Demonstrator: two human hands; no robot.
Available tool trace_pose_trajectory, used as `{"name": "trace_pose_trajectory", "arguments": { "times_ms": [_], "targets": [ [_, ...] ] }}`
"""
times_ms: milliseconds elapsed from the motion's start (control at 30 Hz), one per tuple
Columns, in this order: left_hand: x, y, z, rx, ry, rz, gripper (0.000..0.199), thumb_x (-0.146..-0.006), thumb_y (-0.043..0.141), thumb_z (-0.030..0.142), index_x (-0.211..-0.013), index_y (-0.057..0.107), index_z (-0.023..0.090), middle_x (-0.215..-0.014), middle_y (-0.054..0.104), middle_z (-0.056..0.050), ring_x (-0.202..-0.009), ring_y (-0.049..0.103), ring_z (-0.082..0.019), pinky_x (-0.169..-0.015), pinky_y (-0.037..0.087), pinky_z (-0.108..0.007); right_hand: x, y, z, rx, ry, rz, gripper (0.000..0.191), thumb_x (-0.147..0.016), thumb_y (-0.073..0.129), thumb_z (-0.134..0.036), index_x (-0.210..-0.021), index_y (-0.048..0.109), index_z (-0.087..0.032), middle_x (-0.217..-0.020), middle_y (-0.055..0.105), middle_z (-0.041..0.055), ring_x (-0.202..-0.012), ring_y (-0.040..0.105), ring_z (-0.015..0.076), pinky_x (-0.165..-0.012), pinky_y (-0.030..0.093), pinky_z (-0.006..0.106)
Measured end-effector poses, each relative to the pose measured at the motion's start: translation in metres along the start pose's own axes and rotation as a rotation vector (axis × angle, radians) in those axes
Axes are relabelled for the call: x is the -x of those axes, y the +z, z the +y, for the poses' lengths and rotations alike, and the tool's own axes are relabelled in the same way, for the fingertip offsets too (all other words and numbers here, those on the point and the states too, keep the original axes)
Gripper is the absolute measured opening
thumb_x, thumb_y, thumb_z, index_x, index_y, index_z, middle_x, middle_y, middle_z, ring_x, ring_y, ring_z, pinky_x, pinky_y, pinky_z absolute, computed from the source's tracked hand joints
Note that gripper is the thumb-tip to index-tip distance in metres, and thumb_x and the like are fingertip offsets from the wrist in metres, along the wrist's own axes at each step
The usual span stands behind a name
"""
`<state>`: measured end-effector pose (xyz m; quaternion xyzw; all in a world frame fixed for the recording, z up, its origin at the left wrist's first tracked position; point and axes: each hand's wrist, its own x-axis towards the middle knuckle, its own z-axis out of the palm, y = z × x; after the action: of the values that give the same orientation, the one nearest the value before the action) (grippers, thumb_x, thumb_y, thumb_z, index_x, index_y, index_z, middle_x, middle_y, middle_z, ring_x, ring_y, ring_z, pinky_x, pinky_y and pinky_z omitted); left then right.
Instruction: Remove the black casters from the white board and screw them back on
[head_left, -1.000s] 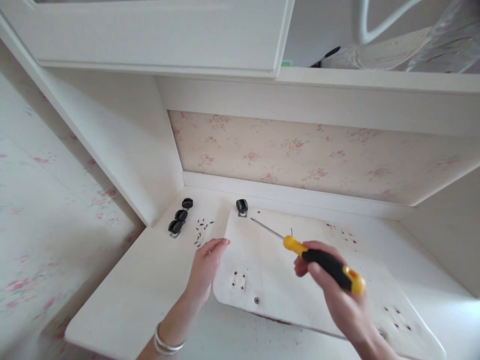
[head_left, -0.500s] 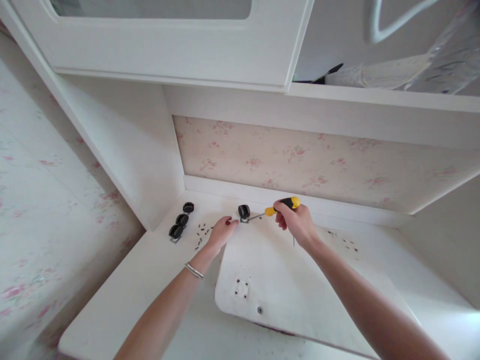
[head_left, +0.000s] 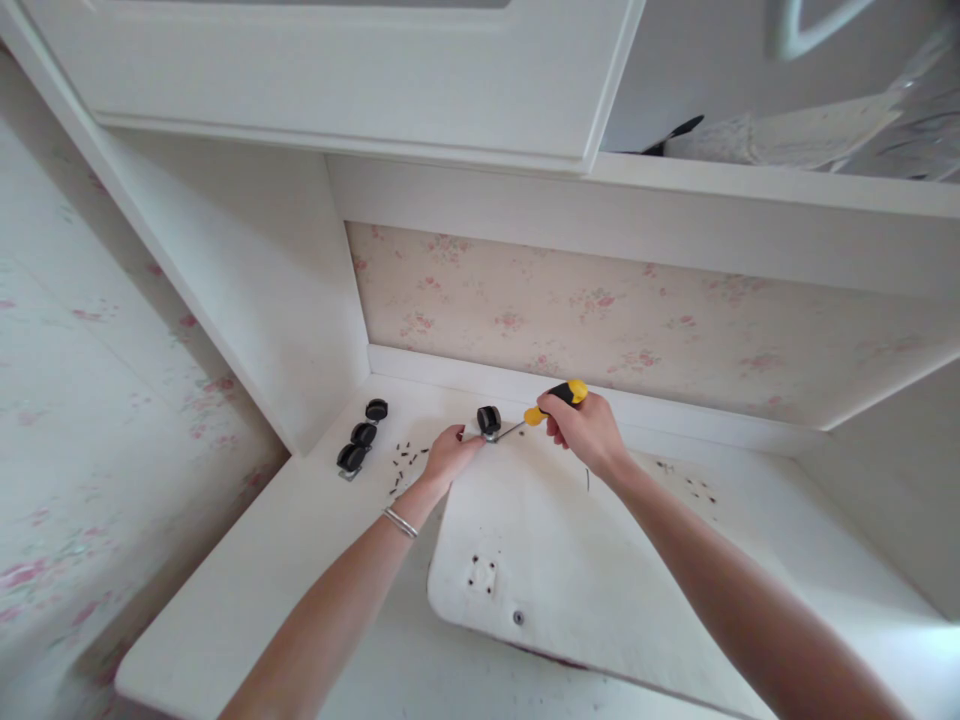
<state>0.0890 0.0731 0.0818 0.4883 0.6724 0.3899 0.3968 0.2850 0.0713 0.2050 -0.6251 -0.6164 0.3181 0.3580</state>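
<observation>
Fingers point(head_left: 551, 405) of the right hand point(head_left: 589, 430) are closed around the black-and-yellow handle of a screwdriver point(head_left: 533, 415), so that grip's pretty clear. Its shaft slants down to the left, and the tip is right at the metal base plate point(head_left: 491, 438) of the black caster point(head_left: 488, 419). That caster sits on the far left corner of the white panel point(head_left: 570, 560), just past the left hand point(head_left: 448, 458). Left fingertips reach the near left edge of the plate, but honestly can't tell if they're pinching it or just resting there. They do cover a bit of that edge, and the tip is small enough that I can't make out how it meets the screw.

Using that caster as the landmark: loose screws point(head_left: 406, 457) are scattered on the white surface point(head_left: 285, 590) to its left, and three loose casters point(head_left: 364, 435) sit in a row further left. Nearer the wearer from it, the panel has a square of four holes point(head_left: 482, 576) plus a round fitting point(head_left: 518, 618). More holes point(head_left: 701, 491) are well off to its right, and a thin dark bit point(head_left: 588, 480) lies between, near the right wrist. Behind it there's a low white strip point(head_left: 600, 400) and floral wallpaper point(head_left: 510, 300), with a white cabinet point(head_left: 337, 80) overhead.
</observation>
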Motion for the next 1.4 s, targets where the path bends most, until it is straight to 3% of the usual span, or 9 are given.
{"name": "trace_pose_trajectory", "arguments": {
  "times_ms": [433,867,1033,1167,1300,1400],
  "targets": [
    [-0.004,0.003,-0.004,-0.011,0.037,0.01,0.031,-0.072,0.067,0.038,-0.09,0.067,0.013,-0.082,0.069,-0.006,-0.076,0.061,-0.021,-0.064,0.038,-0.026,-0.01,0.004,-0.025,0.187,-0.08,-0.036,0.034,-0.076,0.053,-0.039,-0.049,0.057,-0.018,-0.049,0.06,0.0051,-0.05,0.056,0.0144,-0.049,0.04,0.025],
    [-0.005,0.005,-0.009,-0.017,0.072,0.007,0.026,-0.072,0.066,0.04,-0.079,0.063,0.015,-0.078,0.066,-0.004,-0.07,0.057,-0.018,-0.06,0.035,-0.025,-0.028,0.014,-0.048,0.369,-0.152,-0.127,0.034,-0.079,0.052,-0.043,-0.056,0.058,-0.019,-0.055,0.061,0.0058,-0.053,0.054,0.0157,-0.052,0.036,0.027],
    [-0.004,0.003,-0.008,-0.001,0.074,-0.001,0.029,-0.072,0.065,0.041,-0.083,0.064,0.014,-0.081,0.067,-0.006,-0.073,0.057,-0.019,-0.063,0.036,-0.026,-0.035,0.014,-0.054,0.42,-0.183,-0.184,0.041,-0.079,0.053,-0.055,-0.06,0.061,-0.019,-0.058,0.061,0.0059,-0.054,0.054,0.0165,-0.052,0.034,0.028],
    [-0.001,-0.001,-0.006,0.038,0.093,-0.031,0.03,-0.079,0.056,0.042,-0.084,0.066,0.014,-0.085,0.069,-0.008,-0.078,0.058,-0.02,-0.068,0.039,-0.027,-0.033,0.013,-0.059,0.434,-0.257,-0.121,0.035,-0.078,0.058,-0.051,-0.085,0.064,-0.017,-0.077,0.067,0.0081,-0.068,0.059,0.0199,-0.059,0.036,0.028],
    [0.002,-0.005,-0.005,0.064,0.11,-0.061,0.027,-0.079,0.052,0.037,-0.082,0.066,0.014,-0.085,0.07,-0.009,-0.078,0.058,-0.02,-0.068,0.039,-0.027,-0.026,0.014,-0.058,0.439,-0.386,-0.034,0.052,-0.082,0.058,-0.042,-0.126,0.046,-0.018,-0.092,0.069,0.0073,-0.078,0.062,0.022,-0.067,0.039,0.028],
    [0.002,-0.005,-0.005,0.072,0.11,-0.075,0.024,-0.076,0.054,0.034,-0.081,0.067,0.014,-0.083,0.07,-0.008,-0.075,0.058,-0.02,-0.066,0.039,-0.027,-0.024,0.013,-0.056,0.52,-0.506,-0.033,0.046,-0.088,0.05,-0.042,-0.129,0.043,-0.021,-0.099,0.069,0.0091,-0.082,0.064,0.0247,-0.071,0.041,0.031]
  ]
}}
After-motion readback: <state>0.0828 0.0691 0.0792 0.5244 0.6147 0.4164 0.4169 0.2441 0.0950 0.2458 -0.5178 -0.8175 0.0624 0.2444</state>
